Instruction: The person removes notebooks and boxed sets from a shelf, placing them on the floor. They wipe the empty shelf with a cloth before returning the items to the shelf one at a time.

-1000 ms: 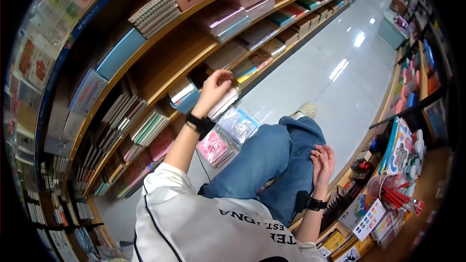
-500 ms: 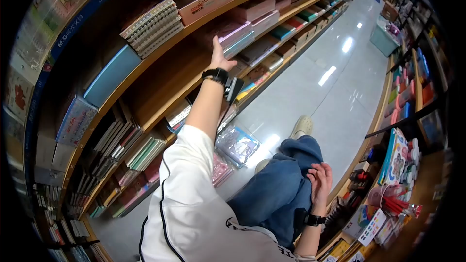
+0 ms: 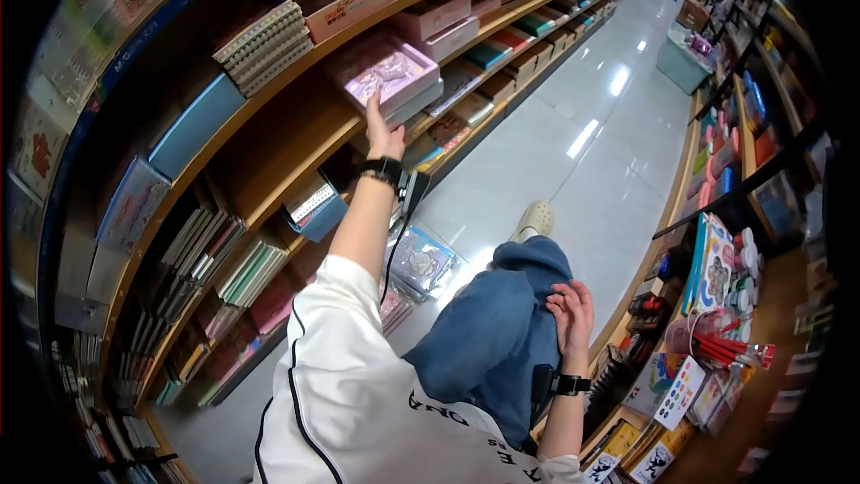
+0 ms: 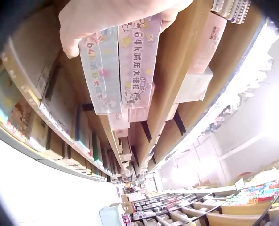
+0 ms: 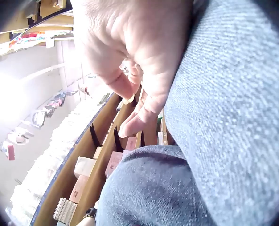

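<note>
My left hand (image 3: 383,133) grips a purple box (image 3: 392,70) with a cartoon lid and the light blue box (image 4: 101,70) beneath it, at the front of a middle shelf. In the left wrist view the thumb lies along the blue box's side and the fingers reach round the purple one; the two boxes lie flush against each other with printed ends showing. My right hand (image 3: 571,309) rests beside the jeans-clad leg (image 3: 484,323), its fingers loosely curled with nothing in them, as the right wrist view also shows.
Wire-bound notebooks (image 3: 262,49) and a pink box (image 3: 349,7) stand on the shelf above. Plastic-wrapped packs (image 3: 423,262) lie on the floor by the legs. To the right, red-handled brushes (image 3: 717,345) stick out from another shelf.
My left hand has gone from above the lower shelf up to the two boxes and now holds them; they sit nearer the shelf edge. My right hand stays by the leg.
</note>
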`<control>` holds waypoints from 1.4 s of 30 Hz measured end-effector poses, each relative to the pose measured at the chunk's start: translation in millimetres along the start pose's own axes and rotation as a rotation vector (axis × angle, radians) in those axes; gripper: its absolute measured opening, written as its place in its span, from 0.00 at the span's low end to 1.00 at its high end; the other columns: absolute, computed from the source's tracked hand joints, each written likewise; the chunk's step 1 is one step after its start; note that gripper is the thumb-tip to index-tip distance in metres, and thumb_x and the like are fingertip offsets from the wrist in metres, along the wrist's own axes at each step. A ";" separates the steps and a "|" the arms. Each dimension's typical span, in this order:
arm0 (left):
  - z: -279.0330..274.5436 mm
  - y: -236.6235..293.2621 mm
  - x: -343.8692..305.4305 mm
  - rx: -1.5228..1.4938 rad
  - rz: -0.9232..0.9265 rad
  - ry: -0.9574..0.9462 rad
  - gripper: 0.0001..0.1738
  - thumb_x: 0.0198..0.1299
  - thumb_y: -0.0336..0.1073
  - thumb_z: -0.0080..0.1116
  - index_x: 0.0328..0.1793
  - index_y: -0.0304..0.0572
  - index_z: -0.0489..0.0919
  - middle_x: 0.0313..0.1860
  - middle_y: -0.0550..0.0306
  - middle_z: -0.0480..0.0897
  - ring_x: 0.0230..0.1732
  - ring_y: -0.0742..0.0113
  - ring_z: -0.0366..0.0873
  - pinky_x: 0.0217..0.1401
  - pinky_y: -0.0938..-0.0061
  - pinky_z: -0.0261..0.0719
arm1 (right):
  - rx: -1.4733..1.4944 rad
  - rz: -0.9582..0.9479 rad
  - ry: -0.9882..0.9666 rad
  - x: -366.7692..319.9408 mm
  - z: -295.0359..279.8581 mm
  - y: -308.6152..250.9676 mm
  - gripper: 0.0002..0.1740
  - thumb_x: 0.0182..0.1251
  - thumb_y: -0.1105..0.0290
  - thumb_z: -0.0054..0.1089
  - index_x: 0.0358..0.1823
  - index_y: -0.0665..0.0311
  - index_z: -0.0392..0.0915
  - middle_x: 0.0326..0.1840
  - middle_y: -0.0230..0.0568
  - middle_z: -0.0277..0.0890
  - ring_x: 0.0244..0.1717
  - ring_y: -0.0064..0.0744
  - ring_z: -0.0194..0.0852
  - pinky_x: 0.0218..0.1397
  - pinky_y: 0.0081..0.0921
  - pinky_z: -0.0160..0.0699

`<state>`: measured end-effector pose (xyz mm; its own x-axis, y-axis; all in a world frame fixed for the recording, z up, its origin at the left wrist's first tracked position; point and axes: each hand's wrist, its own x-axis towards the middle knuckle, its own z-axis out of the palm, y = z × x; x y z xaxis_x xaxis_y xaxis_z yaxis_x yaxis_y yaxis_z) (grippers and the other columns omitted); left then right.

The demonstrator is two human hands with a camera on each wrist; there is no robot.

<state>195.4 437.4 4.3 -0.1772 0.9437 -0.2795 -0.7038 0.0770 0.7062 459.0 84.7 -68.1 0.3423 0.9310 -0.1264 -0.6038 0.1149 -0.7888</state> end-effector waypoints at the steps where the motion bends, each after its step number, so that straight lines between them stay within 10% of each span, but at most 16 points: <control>1: -6.9 -4.1 -12.2 -0.031 0.032 -0.022 0.34 0.45 0.54 0.59 0.57 0.46 0.66 0.56 0.54 0.67 0.58 0.61 0.59 0.66 0.64 0.48 | 0.008 0.004 -0.002 0.1 0.3 0.1 0.16 0.63 0.74 0.43 0.53 0.68 0.59 0.46 0.53 0.69 0.38 0.35 0.73 0.43 0.27 0.75; 6: -62.1 -37.4 -80.2 -0.023 0.006 -0.059 0.24 0.49 0.44 0.60 0.50 0.40 0.71 0.45 0.56 0.72 0.47 0.65 0.68 0.53 0.72 0.66 | -0.005 0.002 0.018 -2.7 -2.2 6.9 0.16 0.63 0.75 0.43 0.52 0.68 0.60 0.45 0.53 0.70 0.38 0.35 0.74 0.43 0.26 0.75; 10: -96.3 -74.1 -120.9 -0.092 -0.161 -0.129 0.31 0.51 0.46 0.56 0.57 0.36 0.63 0.51 0.49 0.70 0.52 0.56 0.69 0.57 0.59 0.69 | -0.066 -0.024 0.059 -7.4 -8.1 3.7 0.15 0.63 0.75 0.43 0.51 0.68 0.61 0.46 0.53 0.70 0.39 0.34 0.74 0.44 0.25 0.75; 17: -144.3 -193.3 -102.4 0.006 -0.549 0.077 0.27 0.49 0.52 0.57 0.53 0.51 0.67 0.41 0.56 0.74 0.32 0.64 0.74 0.33 0.74 0.77 | -0.115 0.015 0.216 -12.7 -29.6 -9.3 0.18 0.62 0.76 0.44 0.55 0.69 0.60 0.47 0.53 0.69 0.38 0.32 0.73 0.43 0.23 0.75; 25: -172.1 -316.1 -53.8 0.038 -0.481 0.463 0.36 0.45 0.55 0.59 0.58 0.45 0.65 0.55 0.60 0.67 0.54 0.65 0.63 0.64 0.69 0.50 | -0.081 0.090 0.267 3.2 -16.5 -10.9 0.19 0.59 0.76 0.48 0.52 0.66 0.59 0.44 0.52 0.68 0.37 0.31 0.71 0.39 0.25 0.78; 37: -219.4 -358.0 -19.1 0.074 -0.090 0.352 0.32 0.54 0.52 0.53 0.62 0.47 0.61 0.56 0.58 0.64 0.56 0.64 0.63 0.61 0.70 0.60 | 0.112 0.161 0.208 20.4 -2.0 -16.7 0.19 0.57 0.76 0.48 0.50 0.63 0.56 0.42 0.56 0.66 0.40 0.41 0.70 0.42 0.36 0.73; 42: -213.4 -349.6 -13.4 -0.243 -0.270 0.506 0.35 0.54 0.56 0.51 0.64 0.47 0.59 0.56 0.58 0.63 0.58 0.61 0.61 0.62 0.70 0.58 | 0.156 0.180 0.174 21.6 -4.7 -17.0 0.19 0.57 0.75 0.49 0.50 0.63 0.56 0.45 0.57 0.65 0.40 0.42 0.70 0.44 0.38 0.72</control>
<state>297.0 329.1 -377.7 -0.2333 0.6274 -0.7430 -0.8951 0.1600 0.4162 480.1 101.3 -60.3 0.3297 0.8694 -0.3681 -0.7651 0.0176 -0.6437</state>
